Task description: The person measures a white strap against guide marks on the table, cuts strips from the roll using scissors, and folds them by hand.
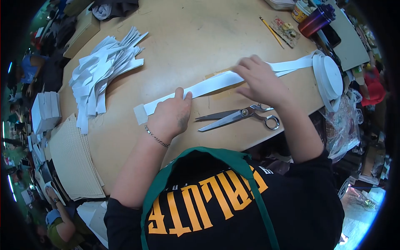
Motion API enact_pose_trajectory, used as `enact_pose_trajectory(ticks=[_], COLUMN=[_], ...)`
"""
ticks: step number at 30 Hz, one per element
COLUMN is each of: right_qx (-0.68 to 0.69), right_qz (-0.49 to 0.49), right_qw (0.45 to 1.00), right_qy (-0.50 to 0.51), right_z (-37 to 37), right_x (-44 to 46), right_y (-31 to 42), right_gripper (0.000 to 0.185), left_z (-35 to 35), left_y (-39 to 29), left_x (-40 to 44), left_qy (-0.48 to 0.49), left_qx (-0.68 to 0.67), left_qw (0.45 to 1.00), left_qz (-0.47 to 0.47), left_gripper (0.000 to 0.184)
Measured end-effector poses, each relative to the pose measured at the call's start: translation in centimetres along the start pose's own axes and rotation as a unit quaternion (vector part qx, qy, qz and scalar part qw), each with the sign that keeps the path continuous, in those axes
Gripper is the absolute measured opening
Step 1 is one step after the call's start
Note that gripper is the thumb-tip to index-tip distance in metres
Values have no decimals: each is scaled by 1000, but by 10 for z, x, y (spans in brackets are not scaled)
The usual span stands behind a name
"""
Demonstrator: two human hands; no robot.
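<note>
A white elastic-like strip (214, 84) lies slantwise across the table, over brown tape marks. My left hand (171, 114) rests on its near left part, fingertips pressing it flat against the table. Beyond that hand, the strip's left end meets a small pale square piece (141, 114). Over the strip's right part hovers my right hand (262, 81), thumb and fingers apart; whether it touches the strip I cannot tell. To the right, the strip runs to a white roll (332, 77) at the table edge. Metal scissors (237, 115) lie with blades parted just below the strip.
A heap of cut white strips (106, 68) sits at the left, above a stack of beige sheets (75, 162). A yellow pencil (271, 32), a purple-red bottle (316, 21) and a tub (301, 12) are at the far right. Other people work at the left.
</note>
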State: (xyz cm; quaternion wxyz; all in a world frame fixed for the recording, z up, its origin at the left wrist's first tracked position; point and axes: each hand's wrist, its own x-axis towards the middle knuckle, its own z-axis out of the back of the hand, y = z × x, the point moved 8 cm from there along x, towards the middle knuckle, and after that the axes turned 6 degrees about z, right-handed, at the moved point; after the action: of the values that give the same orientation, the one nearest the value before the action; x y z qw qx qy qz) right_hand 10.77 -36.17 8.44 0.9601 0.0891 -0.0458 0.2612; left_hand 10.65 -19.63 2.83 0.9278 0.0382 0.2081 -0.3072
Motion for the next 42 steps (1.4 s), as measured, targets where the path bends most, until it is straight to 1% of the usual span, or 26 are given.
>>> enact_pose_trajectory(ticks=[3,5,6,9,12,13,16,19,22,24,25,26,28,30,32,35,38,41,42], right_qx=[32,70,87,170,235,236,273,201,189,167,153,110,20,97,91,102,79,63,66], right_qz=[21,-10,-24,-61,-60,-92,-135,-150,-216,-205,-199,-157,-71,-24,-63,-111,-119,-164,-179], right_qw=[999,984,966,936,916,916,903,926,922,957,967,981,993,995,992,987,988,972,970], right_qy=[5,164,244,301,318,310,303,282,261,115,40,-4,-88,-27,68,63,55,157,152], right_z=[-39,-62,-70,-71,-64,-61,-59,-55,-55,-39,-28,-17,11,7,-5,-26,-29,-37,-37], right_x=[30,41,43,38,26,22,8,-9,-33,-39,-43,-49,-61,-84,-106,-133,-136,-131,-135], right_y=[2,-3,-4,-17,-42,-56,-92,-128,-157,-159,-157,-147,-99,-49,-26,-31,-29,-10,-4], right_gripper=[44,47,48,51,50,48,49,49,47,46,46,43,38,36,33,33,32,27,26], left_z=[-1,-1,-1,-2,-3,-3,-1,-2,-2,-2,-1,0,-1,-2,-4,-5,-6,-7,-6], left_y=[1,2,3,4,3,3,2,2,1,0,0,0,0,0,1,0,0,0,-1], left_x=[0,0,0,-1,0,0,-1,-1,-1,-1,0,0,0,1,1,3,4,2,2], left_qy=[13,19,19,29,26,22,16,13,10,14,15,14,13,5,-3,-7,1,3,5], left_qx=[-13,-20,-22,-27,-28,-27,-32,-25,-18,-12,-9,-3,6,6,6,6,7,11,9], left_qw=[1000,999,999,999,999,999,999,999,1000,1000,1000,1000,1000,1000,1000,1000,1000,1000,1000], left_qz=[13,21,24,36,35,33,32,21,14,15,14,9,0,-8,-14,-20,-17,-16,-15], left_gripper=[54,56,57,57,58,57,58,58,58,56,56,56,55,55,54,55,56,56,55])
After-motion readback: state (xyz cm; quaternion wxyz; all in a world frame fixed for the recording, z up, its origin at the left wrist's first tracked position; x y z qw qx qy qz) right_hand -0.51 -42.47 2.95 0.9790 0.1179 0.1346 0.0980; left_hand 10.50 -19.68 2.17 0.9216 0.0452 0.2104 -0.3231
